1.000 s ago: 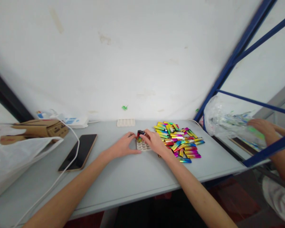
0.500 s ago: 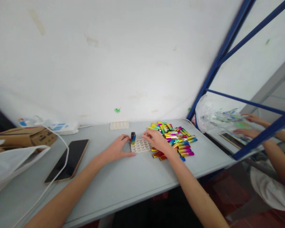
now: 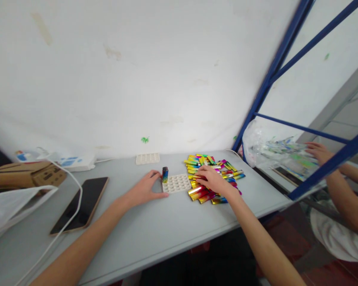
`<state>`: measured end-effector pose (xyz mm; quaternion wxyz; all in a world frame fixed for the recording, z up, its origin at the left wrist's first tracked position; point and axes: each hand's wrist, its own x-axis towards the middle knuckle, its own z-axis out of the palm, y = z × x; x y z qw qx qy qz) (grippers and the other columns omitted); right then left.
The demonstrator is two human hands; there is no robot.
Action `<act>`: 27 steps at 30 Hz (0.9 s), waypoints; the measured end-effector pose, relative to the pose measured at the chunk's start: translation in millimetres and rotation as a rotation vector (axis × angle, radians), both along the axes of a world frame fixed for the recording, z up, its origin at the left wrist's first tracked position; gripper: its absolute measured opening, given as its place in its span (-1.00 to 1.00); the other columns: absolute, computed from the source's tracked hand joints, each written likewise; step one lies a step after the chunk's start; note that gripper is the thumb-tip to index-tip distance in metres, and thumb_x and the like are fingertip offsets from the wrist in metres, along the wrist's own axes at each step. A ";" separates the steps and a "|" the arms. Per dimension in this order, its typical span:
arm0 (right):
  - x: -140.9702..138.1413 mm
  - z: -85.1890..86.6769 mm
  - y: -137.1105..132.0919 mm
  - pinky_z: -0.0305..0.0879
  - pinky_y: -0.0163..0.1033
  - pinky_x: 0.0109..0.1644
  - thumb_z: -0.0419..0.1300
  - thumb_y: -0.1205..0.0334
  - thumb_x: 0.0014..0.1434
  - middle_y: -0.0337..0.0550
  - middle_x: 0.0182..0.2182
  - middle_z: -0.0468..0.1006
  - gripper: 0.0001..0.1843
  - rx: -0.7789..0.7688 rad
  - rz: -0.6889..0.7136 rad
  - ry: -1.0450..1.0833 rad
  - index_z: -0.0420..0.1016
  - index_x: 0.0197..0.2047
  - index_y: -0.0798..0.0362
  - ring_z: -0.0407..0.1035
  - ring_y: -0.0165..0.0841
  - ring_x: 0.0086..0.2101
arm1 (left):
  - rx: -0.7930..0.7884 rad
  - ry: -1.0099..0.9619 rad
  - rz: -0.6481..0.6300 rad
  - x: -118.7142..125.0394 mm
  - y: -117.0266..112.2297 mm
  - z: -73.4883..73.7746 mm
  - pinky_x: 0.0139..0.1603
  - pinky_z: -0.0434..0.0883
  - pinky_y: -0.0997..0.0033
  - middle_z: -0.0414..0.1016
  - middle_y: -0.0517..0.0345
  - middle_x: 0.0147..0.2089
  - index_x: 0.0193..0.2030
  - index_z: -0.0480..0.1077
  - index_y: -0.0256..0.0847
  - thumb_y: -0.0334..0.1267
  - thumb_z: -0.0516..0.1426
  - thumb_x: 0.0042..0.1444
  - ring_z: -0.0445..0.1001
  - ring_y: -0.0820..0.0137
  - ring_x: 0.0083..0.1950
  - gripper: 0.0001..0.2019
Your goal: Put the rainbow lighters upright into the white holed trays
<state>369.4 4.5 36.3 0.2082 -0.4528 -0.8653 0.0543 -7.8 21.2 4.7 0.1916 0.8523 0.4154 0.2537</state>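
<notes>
My left hand (image 3: 145, 188) lies at the left end of a white tray (image 3: 176, 184) with rows of round holes. Its thumb rests by the near corner and its fingers by the far one, spread apart. A single shiny blue-and-yellow lighter (image 3: 165, 175) stands upright in the tray's left end, close to those fingertips. To the right of the tray is a loose pile of metallic rainbow-coloured lighters (image 3: 199, 194). My right hand (image 3: 214, 180) reaches onto this pile, fingers bent and apart. Its fingertips touch the lighters, partly hidden among them.
A second white tray (image 3: 147, 158) lies by the wall. On the left are a phone (image 3: 82, 202), a white cable (image 3: 79, 200), a cardboard box (image 3: 32, 173) and a white bag (image 3: 14, 206). Beyond the blue frame (image 3: 261, 87), another person's hands (image 3: 318, 151) work near clear plastic bags (image 3: 253, 143).
My right hand has moved right, from above the tray onto the pile of lighters. My left hand stays at the tray's left end. The view has shifted slightly.
</notes>
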 end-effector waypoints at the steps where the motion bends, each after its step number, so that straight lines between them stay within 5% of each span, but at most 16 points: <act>1: -2.0 -0.9 1.8 0.50 0.05 0.34 0.34 0.24 0.55 0.07 0.07 0.71 -0.83 0.016 -0.005 -0.017 0.79 0.06 0.02 0.59 -0.08 0.11 | 0.001 0.003 0.001 0.1 -0.6 0.6 0.56 0.50 -0.16 0.56 -0.15 0.37 0.21 0.53 -0.10 0.49 0.38 0.13 0.61 -0.15 0.37 -0.22; 5: -7.9 -2.2 4.3 0.51 0.08 0.32 0.33 0.25 0.54 0.09 0.04 0.73 -0.85 0.075 -0.037 0.019 0.77 -0.05 0.03 0.61 -0.05 0.08 | 0.012 0.009 0.005 0.4 -3.2 2.3 0.54 0.51 -0.14 0.56 -0.09 0.36 0.23 0.52 -0.07 0.52 0.34 0.16 0.62 -0.14 0.36 -0.22; 8: -13.6 1.4 1.1 0.52 0.06 0.26 0.24 0.14 0.60 0.07 0.00 0.77 -0.78 0.142 -0.116 0.243 0.73 0.02 -0.01 0.65 -0.05 0.04 | 0.014 0.017 0.006 0.5 -3.7 2.7 0.53 0.52 -0.14 0.56 -0.08 0.35 0.22 0.52 -0.07 0.53 0.34 0.16 0.62 -0.14 0.36 -0.22; 11: -27.1 7.4 3.5 0.55 -0.08 -0.04 0.07 -0.08 0.68 -0.17 -0.38 0.69 -0.61 0.016 -0.188 0.511 0.65 0.11 -0.05 0.62 -0.16 -0.33 | 0.005 0.013 0.002 0.4 -3.3 2.4 0.55 0.51 -0.14 0.55 -0.09 0.36 0.22 0.52 -0.08 0.55 0.34 0.15 0.61 -0.14 0.38 -0.20; 14: -49.6 11.1 17.1 0.38 -0.20 -0.33 -0.02 -0.27 0.66 -0.37 -0.60 0.39 -0.45 -0.146 -0.202 0.680 0.60 -0.07 -0.08 0.39 -0.27 -0.55 | 0.004 0.003 -0.004 0.1 -3.4 2.0 0.56 0.50 -0.14 0.55 -0.09 0.36 0.23 0.52 -0.07 0.54 0.34 0.16 0.61 -0.13 0.38 -0.21; 17: -72.6 10.3 33.3 0.31 -0.24 -0.37 0.06 -0.26 0.60 -0.31 -0.53 0.42 -0.47 -0.172 -0.169 0.721 0.53 -0.25 -0.08 0.36 -0.30 -0.50 | 0.016 0.003 -0.007 0.0 -4.3 1.8 0.55 0.51 -0.13 0.56 -0.08 0.35 0.24 0.52 -0.06 0.52 0.34 0.18 0.61 -0.12 0.37 -0.23; 21: -90.1 1.8 40.5 0.31 -0.23 -0.32 0.29 -0.19 0.43 -0.31 -0.47 0.51 -0.62 -0.180 -0.185 0.799 0.64 -0.08 -0.04 0.36 -0.31 -0.45 | 0.020 0.009 -0.004 0.1 -5.0 1.7 0.54 0.52 -0.12 0.57 -0.10 0.36 0.27 0.51 -0.07 0.48 0.35 0.19 0.61 -0.11 0.37 -0.23; 24: -94.5 -5.8 35.1 0.26 -0.22 -0.32 0.41 -0.29 0.26 -0.31 -0.50 0.46 -0.52 -0.192 -0.223 0.853 0.59 -0.28 -0.02 0.32 -0.31 -0.45 | 0.028 0.015 -0.003 0.2 -5.1 1.7 0.52 0.53 -0.11 0.58 -0.08 0.35 0.27 0.52 -0.06 0.46 0.35 0.19 0.62 -0.11 0.37 -0.25; 27: -98.1 -7.1 25.9 0.30 -0.20 -0.28 0.31 -0.43 0.32 -0.29 -0.50 0.42 -0.38 -0.206 -0.177 0.886 0.44 -0.41 -0.05 0.34 -0.30 -0.41 | 0.018 0.004 -0.007 0.7 -5.4 1.8 0.52 0.53 -0.12 0.57 -0.08 0.36 0.27 0.52 -0.06 0.46 0.36 0.19 0.62 -0.12 0.37 -0.25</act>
